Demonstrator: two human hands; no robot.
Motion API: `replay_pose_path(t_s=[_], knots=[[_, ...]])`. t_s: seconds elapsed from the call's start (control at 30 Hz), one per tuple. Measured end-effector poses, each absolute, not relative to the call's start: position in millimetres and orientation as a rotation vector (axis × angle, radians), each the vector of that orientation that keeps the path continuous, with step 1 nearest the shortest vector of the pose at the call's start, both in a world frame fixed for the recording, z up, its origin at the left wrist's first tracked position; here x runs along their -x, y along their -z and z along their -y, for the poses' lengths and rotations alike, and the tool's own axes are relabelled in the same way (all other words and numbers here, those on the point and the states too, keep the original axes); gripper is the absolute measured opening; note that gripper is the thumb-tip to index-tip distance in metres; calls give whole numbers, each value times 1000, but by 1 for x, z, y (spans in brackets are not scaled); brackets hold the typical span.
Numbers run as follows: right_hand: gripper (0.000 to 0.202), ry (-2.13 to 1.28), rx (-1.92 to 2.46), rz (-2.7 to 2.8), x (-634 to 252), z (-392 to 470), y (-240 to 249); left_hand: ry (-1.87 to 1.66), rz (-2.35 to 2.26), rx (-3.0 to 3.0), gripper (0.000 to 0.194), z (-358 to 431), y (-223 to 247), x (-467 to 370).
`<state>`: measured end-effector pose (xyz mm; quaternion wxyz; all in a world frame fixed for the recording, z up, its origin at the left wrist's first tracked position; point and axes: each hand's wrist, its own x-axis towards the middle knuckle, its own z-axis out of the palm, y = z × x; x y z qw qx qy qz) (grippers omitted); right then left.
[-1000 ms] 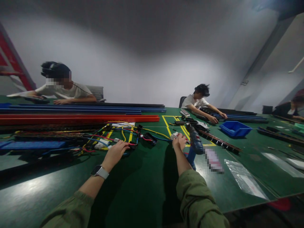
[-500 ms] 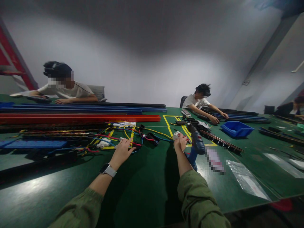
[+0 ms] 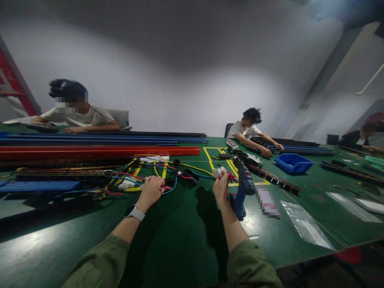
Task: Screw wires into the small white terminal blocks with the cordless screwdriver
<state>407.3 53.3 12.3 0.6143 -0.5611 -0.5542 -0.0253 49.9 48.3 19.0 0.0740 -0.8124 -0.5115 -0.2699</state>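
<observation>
My left hand is closed, its fingers curled over a red cable in a tangle of wires. The cable's red end shows just right of the fingers; the exact grip is partly hidden. A white plastic piece lies left of this hand. My right hand pinches a small white connector-like piece a little above the table. Red-tipped parts are just right of it. Next to my right forearm, a blue cordless drill stands upright on its base.
Orange rail and blue rails lie across the table's far left. A blue bin, black strips and a clear plastic bag are on the right. Two co-workers sit opposite; another person is at far right.
My left hand has gone from spread fingers to a curled grip on the cable. My right hand has lifted the white piece slightly, drawing it nearer. The view has shifted a little.
</observation>
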Motion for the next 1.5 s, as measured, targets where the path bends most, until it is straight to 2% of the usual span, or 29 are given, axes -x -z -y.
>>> replay_pose_path(t_s=[0.07, 0.13, 0.23, 0.37, 0.5, 0.6, 0.77, 1.1, 1.5], knots=[[34, -26, 1270, 1240, -389, -47, -9, 867, 1515, 2395, 17, -48, -24, -52], [34, -398, 1162, 1182, -369, -42, -4, 946, 1507, 2326, 19, -45, -29, -58], [32, -610, 1121, 1189, -340, -37, 8, 1021, 1517, 2247, 18, -37, -33, -71], [31, -825, 1074, 1186, -318, -34, 21, 903, 1461, 2376, 10, -27, -28, -91], [34, -1010, 1012, 1121, -315, -35, 26, 767, 1323, 2666, 19, -20, -24, -95], [37, -1126, 939, 1061, -320, -34, 24, 787, 1256, 2768, 9, -14, -27, -90], [43, -1285, 796, 1016, -323, -24, 14, 812, 1199, 2848, 24, -13, -28, -84], [39, -1331, 755, 1107, -314, -15, 10, 794, 1180, 2825, 28, -17, -21, -86], [33, -1032, 905, 1446, -308, -11, 5, 699, 1291, 2767, 25, -20, -21, -88]])
